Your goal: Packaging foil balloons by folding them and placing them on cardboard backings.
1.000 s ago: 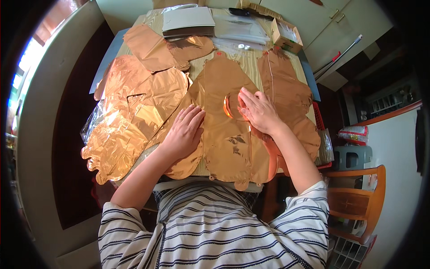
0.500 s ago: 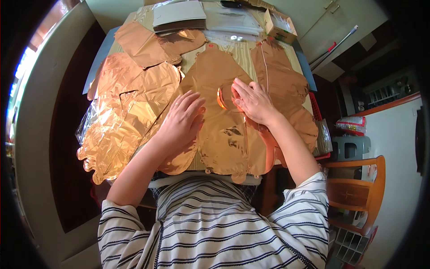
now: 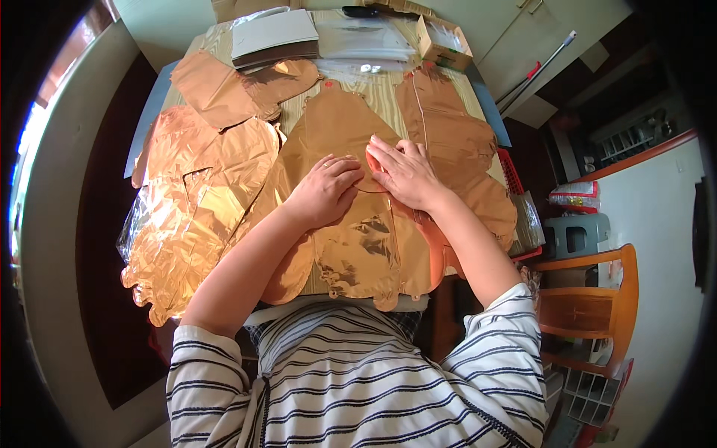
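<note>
A flat, uninflated copper-coloured foil balloon [image 3: 358,246] lies across the middle of the table with its narrow end pointing away from me. My left hand [image 3: 328,190] rests on its centre, palm down, fingers close together and slightly bent. Just to the right, my right hand [image 3: 407,175] has its thumb and fingers at a curled, orange-shining edge of the foil. The fingertips of both hands are close together. What lies under the palms is hidden.
Crumpled foil balloons [image 3: 198,194] cover the left side, and another flat one [image 3: 444,123] lies right. At the back are a stack of white and brown sheets [image 3: 275,36], clear plastic bags [image 3: 366,41] and a small cardboard box [image 3: 444,43]. A wooden chair [image 3: 586,310] stands right.
My left hand has moved right and come up to the curled foil edge, closing the gap between my hands. My right hand stays at nearly the same spot on the foil.
</note>
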{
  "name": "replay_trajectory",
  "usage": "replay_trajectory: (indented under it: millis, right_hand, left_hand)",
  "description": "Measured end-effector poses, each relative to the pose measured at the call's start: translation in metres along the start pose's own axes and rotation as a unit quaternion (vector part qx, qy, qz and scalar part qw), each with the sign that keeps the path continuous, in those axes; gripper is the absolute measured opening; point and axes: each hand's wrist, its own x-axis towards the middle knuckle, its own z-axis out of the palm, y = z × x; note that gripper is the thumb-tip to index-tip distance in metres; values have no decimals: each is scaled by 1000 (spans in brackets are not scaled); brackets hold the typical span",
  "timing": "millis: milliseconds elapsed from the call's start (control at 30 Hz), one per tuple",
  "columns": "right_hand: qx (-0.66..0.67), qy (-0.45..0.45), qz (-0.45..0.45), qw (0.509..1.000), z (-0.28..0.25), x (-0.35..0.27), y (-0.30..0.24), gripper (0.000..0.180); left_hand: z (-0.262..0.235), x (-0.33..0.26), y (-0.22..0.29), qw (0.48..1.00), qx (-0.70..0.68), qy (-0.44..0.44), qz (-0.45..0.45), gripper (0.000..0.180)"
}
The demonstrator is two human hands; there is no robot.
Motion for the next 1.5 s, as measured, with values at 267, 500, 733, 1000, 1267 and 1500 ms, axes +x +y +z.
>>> replay_trajectory:
  millis: [267, 500, 733, 1000, 1267, 1500]
  right_hand:
    - [64, 44, 6, 997, 7, -1, 10, 44]
    - [31, 53, 5, 998, 5, 0, 4, 45]
    - [41, 39, -3, 998, 4, -1, 10, 48]
    - [72, -42, 22, 996, -8, 3, 10, 60]
    - [56, -55, -4, 997, -12, 1, 17, 72]
    - [59, -89, -4, 994, -20, 6, 15, 77]
  left_hand:
    - [-3, 1, 3, 1000, 6, -14, -20, 31]
    - [-4, 2, 0, 999, 37, -22, -21, 30]
    - [-20, 36, 6, 997, 53, -60, 10, 20]
    - [3, 56, -19, 993, -48, -98, 38, 18]
    - [16, 40, -16, 998, 7, -17, 67, 26]
    - [13, 39, -19, 999, -40, -14, 34, 27]
